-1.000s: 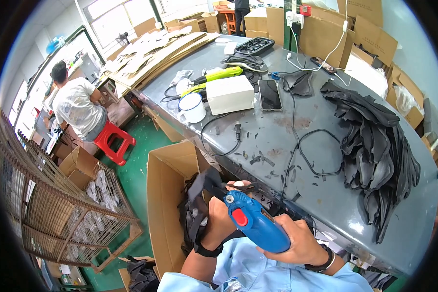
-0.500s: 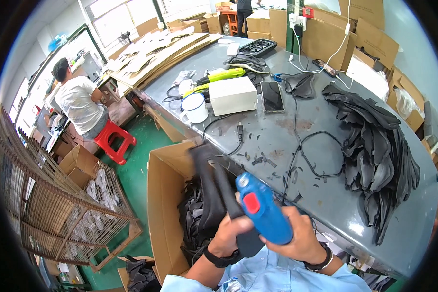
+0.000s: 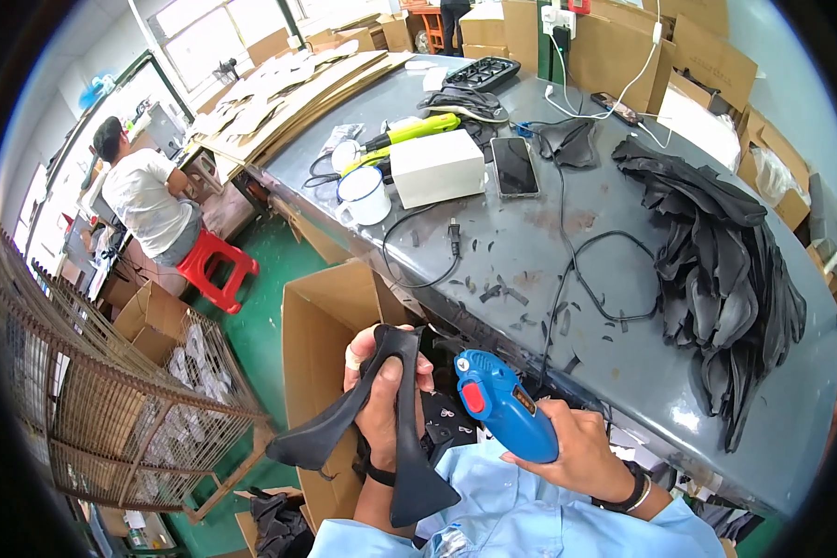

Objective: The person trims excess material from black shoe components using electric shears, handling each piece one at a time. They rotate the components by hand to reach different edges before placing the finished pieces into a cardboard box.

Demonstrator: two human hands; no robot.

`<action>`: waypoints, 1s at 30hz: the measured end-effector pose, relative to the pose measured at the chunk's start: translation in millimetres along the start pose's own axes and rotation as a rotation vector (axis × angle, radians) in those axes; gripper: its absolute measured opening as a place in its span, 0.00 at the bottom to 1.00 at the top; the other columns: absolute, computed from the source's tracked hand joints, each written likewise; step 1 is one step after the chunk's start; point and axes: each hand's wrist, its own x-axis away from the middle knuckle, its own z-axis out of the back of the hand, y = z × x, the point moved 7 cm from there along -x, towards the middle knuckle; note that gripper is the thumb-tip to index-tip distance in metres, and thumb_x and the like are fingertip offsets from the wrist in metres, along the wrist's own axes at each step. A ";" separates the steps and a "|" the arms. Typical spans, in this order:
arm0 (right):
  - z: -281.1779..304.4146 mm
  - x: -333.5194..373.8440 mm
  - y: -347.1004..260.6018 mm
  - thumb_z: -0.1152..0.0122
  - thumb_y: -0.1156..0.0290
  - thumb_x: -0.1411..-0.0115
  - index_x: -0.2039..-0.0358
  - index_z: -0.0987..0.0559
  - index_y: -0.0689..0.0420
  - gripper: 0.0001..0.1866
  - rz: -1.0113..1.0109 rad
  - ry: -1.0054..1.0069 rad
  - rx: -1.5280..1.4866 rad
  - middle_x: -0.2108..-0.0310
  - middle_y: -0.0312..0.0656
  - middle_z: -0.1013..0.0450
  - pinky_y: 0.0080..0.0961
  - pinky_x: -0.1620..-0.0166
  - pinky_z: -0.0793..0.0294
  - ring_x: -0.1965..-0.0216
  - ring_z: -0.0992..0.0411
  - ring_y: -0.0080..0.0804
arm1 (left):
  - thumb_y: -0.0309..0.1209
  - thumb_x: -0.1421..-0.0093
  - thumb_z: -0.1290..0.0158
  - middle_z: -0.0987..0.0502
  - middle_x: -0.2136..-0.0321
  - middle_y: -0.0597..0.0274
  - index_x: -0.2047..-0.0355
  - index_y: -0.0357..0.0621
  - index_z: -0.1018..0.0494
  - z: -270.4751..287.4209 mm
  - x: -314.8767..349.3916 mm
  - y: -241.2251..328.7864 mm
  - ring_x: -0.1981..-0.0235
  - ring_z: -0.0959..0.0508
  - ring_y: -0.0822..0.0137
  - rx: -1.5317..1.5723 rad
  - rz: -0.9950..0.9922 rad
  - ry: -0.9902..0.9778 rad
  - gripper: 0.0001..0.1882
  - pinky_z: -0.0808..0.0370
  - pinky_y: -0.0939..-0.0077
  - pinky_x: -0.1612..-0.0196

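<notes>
My left hand [image 3: 378,409] grips a black, flexible V-shaped piece [image 3: 409,446], like padded fabric or foam, near its narrow joined end. Its two legs spread downward, one to the left and one toward my body. In my right hand [image 3: 584,451] is a blue handheld power tool [image 3: 507,409] with a red button, pointing up and left. The tool's tip is apart from the black piece. Below and behind my left hand, an open cardboard box [image 3: 316,321] stands against the table, its contents partly hidden. On the table's right lies a heap of similar black pieces [image 3: 707,279].
The grey table [image 3: 614,372] carries small black offcuts, a looped cable [image 3: 577,270], a white box [image 3: 437,167], a white mug [image 3: 364,195], a phone [image 3: 515,167] and a yellow-green tool [image 3: 423,128]. A wire cage [image 3: 130,400] stands left. A person sits on a red stool [image 3: 216,272].
The black piece has turned over in my left hand, so its legs now hang down instead of pointing up. My left hand has moved up and left, away from the blue tool.
</notes>
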 end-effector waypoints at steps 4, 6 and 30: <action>-4.9 0.7 0.1 0.26 0.58 0.57 0.61 0.31 0.66 0.32 -0.009 -0.072 0.019 0.73 0.49 0.25 0.29 0.72 0.24 0.76 0.23 0.41 | 0.26 0.43 0.47 0.25 0.61 0.47 0.53 0.34 0.34 0.0 4.2 3.1 0.71 0.22 0.66 -0.144 0.025 -0.088 0.18 0.23 0.77 0.71; -5.1 1.0 -0.2 0.26 0.58 0.56 0.61 0.31 0.66 0.31 -0.006 -0.067 0.026 0.73 0.49 0.25 0.29 0.72 0.24 0.76 0.23 0.41 | 0.23 0.43 0.48 0.24 0.62 0.48 0.53 0.33 0.33 -0.9 5.8 0.4 0.69 0.21 0.66 -0.173 0.043 -0.131 0.17 0.22 0.77 0.69; -10.6 17.3 16.7 0.29 0.69 0.60 0.58 0.31 0.62 0.28 -0.011 -0.075 0.069 0.78 0.45 0.27 0.33 0.74 0.29 0.78 0.27 0.43 | 0.24 0.41 0.50 0.24 0.68 0.64 0.51 0.37 0.30 -2.8 -3.6 16.3 0.70 0.25 0.78 -0.674 0.853 -0.359 0.17 0.29 0.87 0.69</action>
